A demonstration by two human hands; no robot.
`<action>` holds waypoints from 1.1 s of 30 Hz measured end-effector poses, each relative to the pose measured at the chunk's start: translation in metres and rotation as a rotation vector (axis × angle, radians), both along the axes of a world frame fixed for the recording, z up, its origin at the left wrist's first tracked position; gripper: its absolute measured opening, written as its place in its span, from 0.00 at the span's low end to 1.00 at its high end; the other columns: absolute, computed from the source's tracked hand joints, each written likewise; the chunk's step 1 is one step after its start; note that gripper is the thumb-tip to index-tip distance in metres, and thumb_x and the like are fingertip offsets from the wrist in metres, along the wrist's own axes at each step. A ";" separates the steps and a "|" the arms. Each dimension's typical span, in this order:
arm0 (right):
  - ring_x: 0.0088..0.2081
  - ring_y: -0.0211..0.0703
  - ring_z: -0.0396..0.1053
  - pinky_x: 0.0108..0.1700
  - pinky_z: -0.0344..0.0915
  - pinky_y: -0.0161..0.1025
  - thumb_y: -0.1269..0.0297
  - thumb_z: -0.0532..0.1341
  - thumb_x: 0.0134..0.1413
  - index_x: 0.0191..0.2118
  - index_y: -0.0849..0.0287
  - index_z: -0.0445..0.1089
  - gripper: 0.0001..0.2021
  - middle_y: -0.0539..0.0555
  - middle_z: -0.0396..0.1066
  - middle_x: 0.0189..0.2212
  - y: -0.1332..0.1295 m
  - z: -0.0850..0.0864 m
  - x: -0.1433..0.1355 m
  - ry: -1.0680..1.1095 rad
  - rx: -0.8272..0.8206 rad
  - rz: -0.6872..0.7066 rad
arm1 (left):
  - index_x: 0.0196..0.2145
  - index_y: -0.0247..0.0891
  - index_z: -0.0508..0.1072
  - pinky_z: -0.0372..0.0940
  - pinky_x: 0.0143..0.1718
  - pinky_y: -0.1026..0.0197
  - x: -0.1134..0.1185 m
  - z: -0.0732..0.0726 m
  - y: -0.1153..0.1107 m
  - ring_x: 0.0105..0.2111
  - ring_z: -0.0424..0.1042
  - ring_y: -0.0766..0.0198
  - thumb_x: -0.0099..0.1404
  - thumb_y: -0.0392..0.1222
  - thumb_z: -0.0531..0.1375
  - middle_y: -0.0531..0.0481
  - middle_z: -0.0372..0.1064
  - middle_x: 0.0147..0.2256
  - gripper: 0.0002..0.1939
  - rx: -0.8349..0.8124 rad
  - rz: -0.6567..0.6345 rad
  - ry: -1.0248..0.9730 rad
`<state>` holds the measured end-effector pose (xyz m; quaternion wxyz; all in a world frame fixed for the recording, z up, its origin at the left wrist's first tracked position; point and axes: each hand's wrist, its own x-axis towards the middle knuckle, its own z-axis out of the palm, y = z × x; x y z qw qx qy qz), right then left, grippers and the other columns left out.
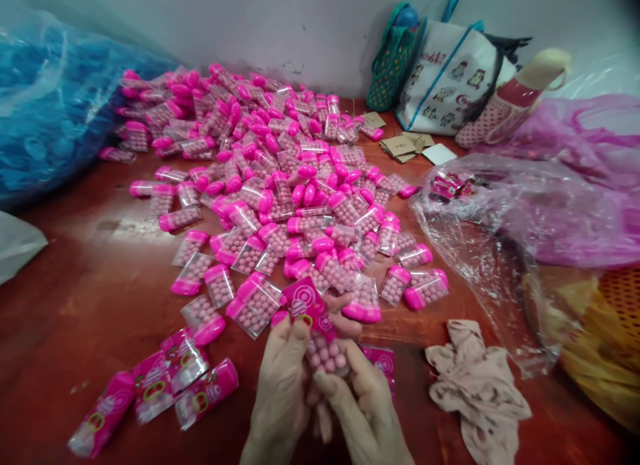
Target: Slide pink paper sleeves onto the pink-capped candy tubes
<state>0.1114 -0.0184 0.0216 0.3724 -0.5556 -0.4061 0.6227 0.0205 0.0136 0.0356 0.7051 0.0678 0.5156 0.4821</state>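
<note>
Both hands meet low in the middle of the view around one clear candy box (327,355) filled with small pink balls. My left hand (283,385) pinches a pink printed label (307,308) against the box's upper end. My right hand (363,401) grips the box's lower side. A big heap of pink-capped candy boxes (280,178) spreads over the red table (90,265) beyond my hands. Several labelled boxes (160,385) lie to the left of my left hand. Another pink label (383,361) lies under my right hand.
A crumpled beige cloth (475,385) lies right of my hands. A clear plastic bag (500,231) and pink bag (585,158) fill the right side, over a yellow basket (605,318). A blue bag (45,111) sits far left. Tote bags (450,71) stand by the wall.
</note>
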 end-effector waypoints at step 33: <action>0.17 0.34 0.62 0.21 0.60 0.29 0.60 0.62 0.50 0.43 0.60 0.70 0.14 0.45 0.66 0.16 0.002 -0.011 0.014 -0.315 0.226 0.365 | 0.33 0.33 0.77 0.64 0.33 0.62 -0.066 -0.025 -0.068 0.28 0.70 0.62 0.56 0.43 0.61 0.45 0.75 0.31 0.11 -0.034 0.100 0.376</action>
